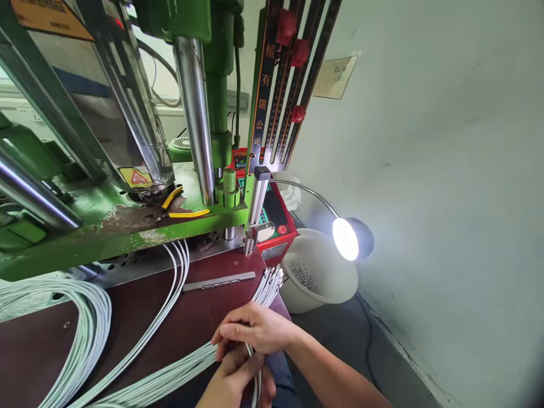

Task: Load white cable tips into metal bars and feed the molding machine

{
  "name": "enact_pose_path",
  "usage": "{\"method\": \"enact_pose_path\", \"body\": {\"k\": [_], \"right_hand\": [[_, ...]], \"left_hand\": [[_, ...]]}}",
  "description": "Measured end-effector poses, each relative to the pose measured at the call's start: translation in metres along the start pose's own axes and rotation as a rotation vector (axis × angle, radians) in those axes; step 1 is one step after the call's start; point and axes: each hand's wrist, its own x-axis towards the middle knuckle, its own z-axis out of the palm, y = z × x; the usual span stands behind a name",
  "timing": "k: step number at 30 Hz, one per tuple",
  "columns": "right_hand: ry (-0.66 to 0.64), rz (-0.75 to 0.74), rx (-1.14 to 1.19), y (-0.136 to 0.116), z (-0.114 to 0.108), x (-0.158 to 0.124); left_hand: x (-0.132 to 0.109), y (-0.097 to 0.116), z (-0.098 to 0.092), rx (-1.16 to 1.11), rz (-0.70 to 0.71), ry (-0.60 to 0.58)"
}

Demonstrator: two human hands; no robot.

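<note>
Running through the hands (pixel 261 328), pale cables (pixel 170 371).

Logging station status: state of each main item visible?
Silver gooseneck lamp: lit
Yellow-handled pliers: open
Round white bin: open, partly filled
Red control box display: lit
Pale cable coil: looped
Pale cable bundle: bent, held
Left hand: closed on bundle
Right hand: curled, grip unclear
</note>
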Motion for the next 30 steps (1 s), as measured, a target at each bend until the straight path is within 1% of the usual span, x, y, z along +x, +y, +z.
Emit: {"method": "enact_pose_path", "body": {"k": [1, 4, 5, 7, 8, 9, 12, 14, 15, 16, 17, 19, 20, 22, 25, 28, 30], "right_hand": [[-0.021, -0.001, -0.077, -0.003, -0.002, -0.001], [0.067, -0.069, -0.248, -0.016, -0.011, -0.002], [0.061, -0.097, -0.309, -0.020, -0.013, -0.002], [-0.050, -0.130, -0.430, -0.028, -0.015, -0.002], [-0.109, -0.116, -0.464, -0.031, -0.015, -0.002], [-0.137, -0.091, -0.484, -0.034, -0.014, -0.002], [-0.098, -0.042, -0.573, -0.042, -0.012, -0.001], [-0.154, -0.037, -0.622, -0.045, -0.013, 0.004], [-0.158, -0.043, -0.642, -0.045, -0.014, 0.009], [-0.113, -0.053, -0.674, -0.043, -0.016, 0.015], [-0.022, -0.070, -0.736, -0.039, -0.019, 0.022], [0.217, -0.116, -0.959, -0.027, -0.023, 0.040], [0.289, -0.117, -1.082, -0.019, -0.025, 0.049], [0.317, -0.089, -1.251, -0.004, -0.026, 0.065], [0.300, -0.082, -1.308, 0.012, -0.025, 0.076], [0.317, -0.091, -1.296, 0.010, -0.023, 0.071], [0.371, -0.090, -1.251, 0.001, -0.024, 0.060]], "left_hand": [[0.004, 0.001, 0.005, -0.058, 0.029, 0.024], [0.010, 0.009, 0.013, -0.168, 0.104, 0.062], [0.009, 0.012, 0.014, -0.190, 0.129, 0.079], [0.007, 0.020, 0.013, -0.223, 0.182, 0.120], [0.005, 0.024, 0.012, -0.237, 0.206, 0.137], [0.003, 0.027, 0.010, -0.251, 0.226, 0.148], [0.000, 0.031, 0.004, -0.290, 0.282, 0.149], [0.000, 0.030, 0.000, -0.302, 0.289, 0.148], [-0.001, 0.029, -0.001, -0.306, 0.275, 0.146], [-0.001, 0.028, -0.002, -0.314, 0.254, 0.146], [-0.001, 0.028, -0.003, -0.324, 0.232, 0.153], [-0.002, 0.027, -0.003, -0.334, 0.212, 0.184], [-0.002, 0.028, -0.003, -0.330, 0.213, 0.207], [-0.003, 0.028, -0.002, -0.302, 0.209, 0.230], [-0.004, 0.029, -0.001, -0.267, 0.200, 0.220], [-0.003, 0.027, -0.002, -0.267, 0.219, 0.205], [-0.001, 0.026, -0.004, -0.293, 0.225, 0.186]]}}
